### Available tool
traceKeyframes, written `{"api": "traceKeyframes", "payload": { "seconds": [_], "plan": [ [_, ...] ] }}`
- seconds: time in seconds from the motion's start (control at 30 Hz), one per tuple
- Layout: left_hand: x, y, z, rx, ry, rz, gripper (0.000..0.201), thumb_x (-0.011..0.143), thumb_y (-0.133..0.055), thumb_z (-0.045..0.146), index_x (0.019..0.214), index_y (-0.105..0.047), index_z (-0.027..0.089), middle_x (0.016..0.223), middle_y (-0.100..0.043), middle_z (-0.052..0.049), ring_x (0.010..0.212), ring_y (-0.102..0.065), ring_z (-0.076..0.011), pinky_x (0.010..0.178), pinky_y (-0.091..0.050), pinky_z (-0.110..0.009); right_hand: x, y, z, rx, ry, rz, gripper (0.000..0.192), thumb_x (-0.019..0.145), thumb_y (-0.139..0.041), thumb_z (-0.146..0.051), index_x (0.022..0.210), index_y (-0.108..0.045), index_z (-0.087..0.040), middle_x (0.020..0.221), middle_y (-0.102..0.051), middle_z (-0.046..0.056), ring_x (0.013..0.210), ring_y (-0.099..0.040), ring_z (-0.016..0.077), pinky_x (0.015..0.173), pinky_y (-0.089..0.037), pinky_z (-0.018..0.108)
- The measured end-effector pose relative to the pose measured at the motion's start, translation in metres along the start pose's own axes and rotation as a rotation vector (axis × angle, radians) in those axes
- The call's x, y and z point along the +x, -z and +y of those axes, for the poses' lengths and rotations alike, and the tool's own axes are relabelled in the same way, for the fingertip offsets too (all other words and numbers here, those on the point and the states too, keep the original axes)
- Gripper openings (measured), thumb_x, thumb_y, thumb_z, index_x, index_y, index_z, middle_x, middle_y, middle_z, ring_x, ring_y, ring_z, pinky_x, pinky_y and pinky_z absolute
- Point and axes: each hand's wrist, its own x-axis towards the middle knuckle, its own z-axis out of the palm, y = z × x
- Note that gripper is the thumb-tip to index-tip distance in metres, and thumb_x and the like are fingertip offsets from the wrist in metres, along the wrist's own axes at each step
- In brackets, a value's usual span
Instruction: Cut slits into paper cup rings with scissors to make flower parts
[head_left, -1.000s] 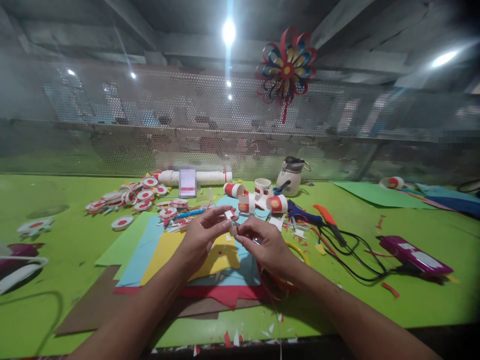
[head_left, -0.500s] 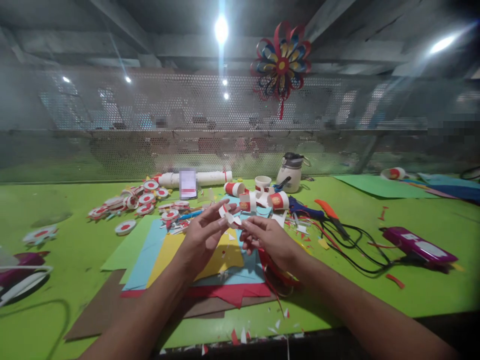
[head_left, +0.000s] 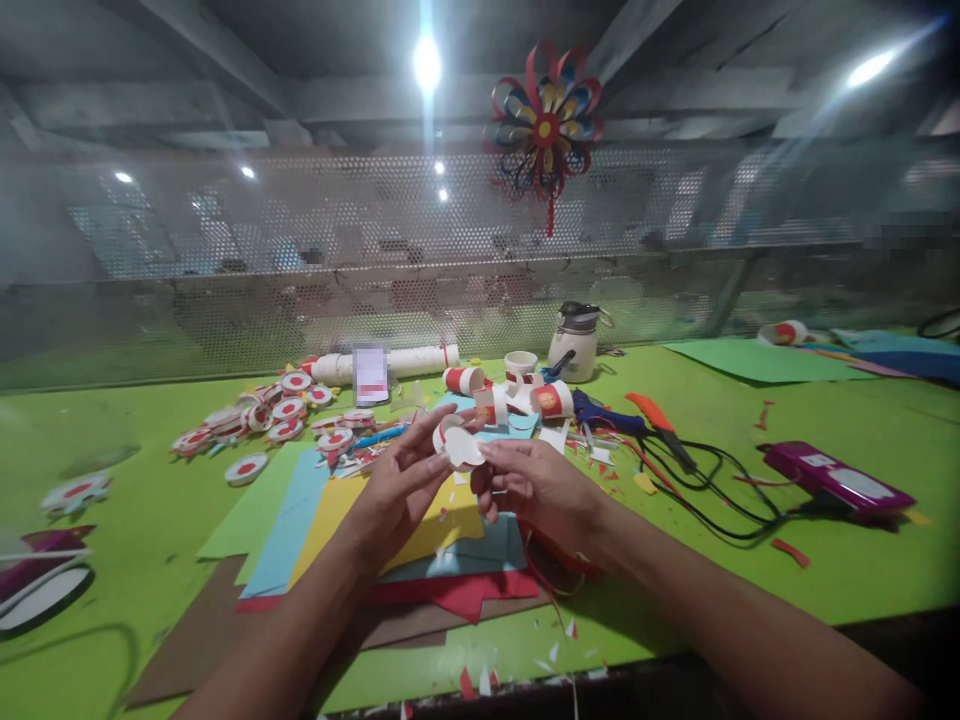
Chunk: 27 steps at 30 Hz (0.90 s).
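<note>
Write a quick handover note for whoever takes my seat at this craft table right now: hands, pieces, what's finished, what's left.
Left hand and right hand: both pinch one small white and red paper cup piece, raised above the stacked coloured sheets.
Done: a pile of red and white discs lies far left on the green table.
Left: several paper cups beyond the hands; glue gun to the right.

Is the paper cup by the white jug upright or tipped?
Upright: the paper cup stands with its open rim up, left of the white jug.

Beyond my hands a perforated metal screen point(head_left: 300, 260) backs the green table point(head_left: 825, 560); ceiling lamp point(head_left: 426, 62) glares above.
</note>
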Motion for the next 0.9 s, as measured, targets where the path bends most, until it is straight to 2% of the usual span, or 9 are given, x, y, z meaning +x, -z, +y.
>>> {"api": "traceKeyframes", "payload": {
  "seconds": [0.2,0.4,0.63,0.9],
  "plan": [
    [0.0006,0.0029,-0.0022,0.015,0.023,0.024,0.046,0.075,-0.063,0.013,0.119,-0.056,0.021,0.124,-0.057,-0.009,0.117,-0.048,-0.0229,0.099,-0.037,-0.033,-0.0005,0.0041,-0.0004,0.017,0.022,0.016,0.022,0.078,-0.065,-0.034,0.074,-0.06,-0.013,0.067,-0.061,0.001,0.054,-0.056,0.0093,0.053,-0.045,0.024],
    [-0.0002,0.0038,-0.0018,0.065,0.033,0.044,0.044,0.074,-0.064,0.017,0.118,-0.057,0.022,0.118,-0.06,-0.009,0.108,-0.054,-0.022,0.093,-0.041,-0.032,0.0021,0.0043,0.0037,-0.065,0.006,0.019,0.024,0.076,-0.065,-0.036,0.079,-0.061,-0.012,0.066,-0.061,0.001,0.052,-0.056,0.0097,0.05,-0.045,0.024],
    [0.001,-0.0008,0.0048,0.265,-0.019,0.115,0.048,0.07,-0.068,0.017,0.117,-0.057,0.022,0.109,-0.063,-0.008,0.103,-0.055,-0.021,0.091,-0.04,-0.033,0.0058,0.0,0.0069,-0.226,0.003,0.123,0.027,0.074,-0.067,-0.038,0.069,-0.062,-0.012,0.057,-0.057,-0.002,0.045,-0.051,0.0075,0.047,-0.042,0.023],
    [0.0049,0.0044,0.0018,0.264,-0.043,0.182,0.044,0.068,-0.07,0.018,0.11,-0.059,0.019,0.108,-0.062,-0.008,0.102,-0.054,-0.0202,0.089,-0.04,-0.032,0.0041,-0.0009,0.008,-0.332,0.02,0.186,0.03,0.07,-0.067,-0.043,0.068,-0.061,-0.014,0.055,-0.054,-0.003,0.047,-0.05,0.0093,0.046,-0.042,0.023]
  ]
}}
